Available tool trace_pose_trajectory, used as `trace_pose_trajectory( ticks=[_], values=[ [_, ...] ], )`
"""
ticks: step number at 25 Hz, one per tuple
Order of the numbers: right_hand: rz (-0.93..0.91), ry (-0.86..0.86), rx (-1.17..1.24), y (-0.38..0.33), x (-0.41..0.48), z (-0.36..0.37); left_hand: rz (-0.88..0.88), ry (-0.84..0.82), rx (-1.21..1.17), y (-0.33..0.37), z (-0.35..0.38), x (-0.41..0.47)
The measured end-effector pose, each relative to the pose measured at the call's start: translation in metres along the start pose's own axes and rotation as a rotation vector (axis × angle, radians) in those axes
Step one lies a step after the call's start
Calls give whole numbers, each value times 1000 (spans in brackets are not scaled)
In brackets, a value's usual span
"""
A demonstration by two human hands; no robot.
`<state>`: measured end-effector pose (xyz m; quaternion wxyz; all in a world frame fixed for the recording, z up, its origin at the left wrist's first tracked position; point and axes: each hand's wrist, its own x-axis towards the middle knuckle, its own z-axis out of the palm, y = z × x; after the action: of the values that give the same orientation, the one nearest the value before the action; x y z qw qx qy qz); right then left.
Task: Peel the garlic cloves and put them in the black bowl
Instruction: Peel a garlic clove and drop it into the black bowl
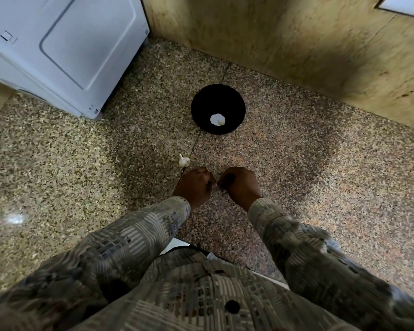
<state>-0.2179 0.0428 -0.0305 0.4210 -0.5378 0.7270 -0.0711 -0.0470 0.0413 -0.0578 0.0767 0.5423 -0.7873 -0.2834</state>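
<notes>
Clove point(221, 121) lies in the bowl point(201, 103); garlic bulb point(184, 160) lies before it.

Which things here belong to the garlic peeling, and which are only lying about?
For the job: black bowl; clove in it; garlic bulb on the counter; left hand and right hand, curled close together, with whatever they hold hidden.

Lying about: white appliance; wooden wall.
</notes>
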Motion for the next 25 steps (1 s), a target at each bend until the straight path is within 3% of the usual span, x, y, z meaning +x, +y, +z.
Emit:
trace_pose_trajectory(
  ticks=[4,8,11,15,19,21,23,25],
  values=[
    [-10,-62,-75,2,1,1,11,4,-15,0,0,1],
    [30,32,-36,-1,3,1,-6,-7,-12,3,-3,1],
    [40,-46,-33,-1,4,0,-20,-23,7,3,-4,1],
    [-26,40,-38,-2,-5,4,-48,-28,-37,4,-5,1],
    [-12,-23,187,10,-20,1,-61,0,-149,0,-7,-3],
    [38,-12,375,10,-27,-1,-214,19,-418,9,-8,-10],
    [66,-51,594,5,-37,-3,-567,-9,-1013,26,-15,-18],
    [21,-128,764,4,-42,-10,-741,-111,-1519,35,-22,-27]
  ],
)
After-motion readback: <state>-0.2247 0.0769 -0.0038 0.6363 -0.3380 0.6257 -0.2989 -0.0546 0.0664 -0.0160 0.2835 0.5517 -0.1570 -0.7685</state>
